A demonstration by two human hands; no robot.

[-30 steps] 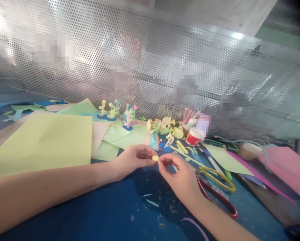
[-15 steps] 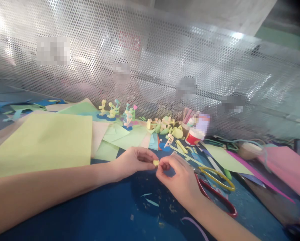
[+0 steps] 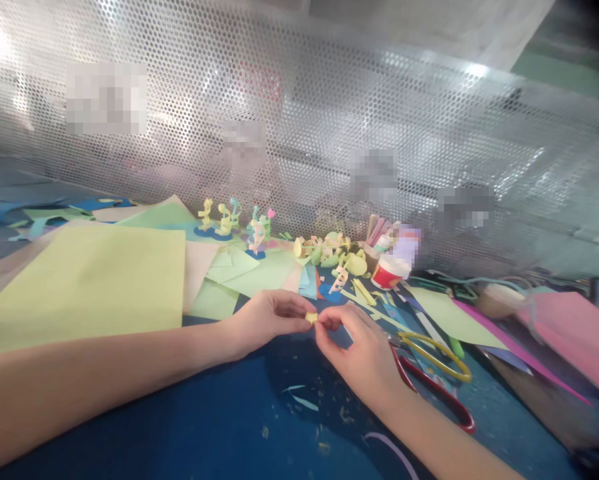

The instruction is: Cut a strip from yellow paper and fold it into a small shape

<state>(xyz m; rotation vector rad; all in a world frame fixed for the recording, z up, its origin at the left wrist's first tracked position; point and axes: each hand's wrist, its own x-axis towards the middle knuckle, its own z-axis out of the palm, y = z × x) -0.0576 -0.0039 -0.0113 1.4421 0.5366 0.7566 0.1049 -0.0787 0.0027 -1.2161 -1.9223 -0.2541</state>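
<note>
A small yellow piece (image 3: 311,318), star-like in outline, is pinched between the fingertips of my left hand (image 3: 267,317). From the other side, the thumb and index finger of my right hand (image 3: 357,347) close on its right edge. Both hands are over the dark blue table (image 3: 219,413). Scissors with one yellow and one red handle (image 3: 437,357) lie right beside my right hand, their blades partly hidden. Beyond the hands stands a small pale paper figure on a blue base (image 3: 328,292).
Several small paper figures (image 3: 224,220) stand at the back. Large yellow-green sheets (image 3: 94,280) lie left. A red and white cup (image 3: 389,272) is behind my right hand, and pink sheets (image 3: 579,333) lie far right. A perforated metal screen (image 3: 299,147) closes off the back.
My right thumb and index finger have straightened slightly and meet the yellow piece's edge. The piece is tilted a little differently; my left hand has hardly moved.
</note>
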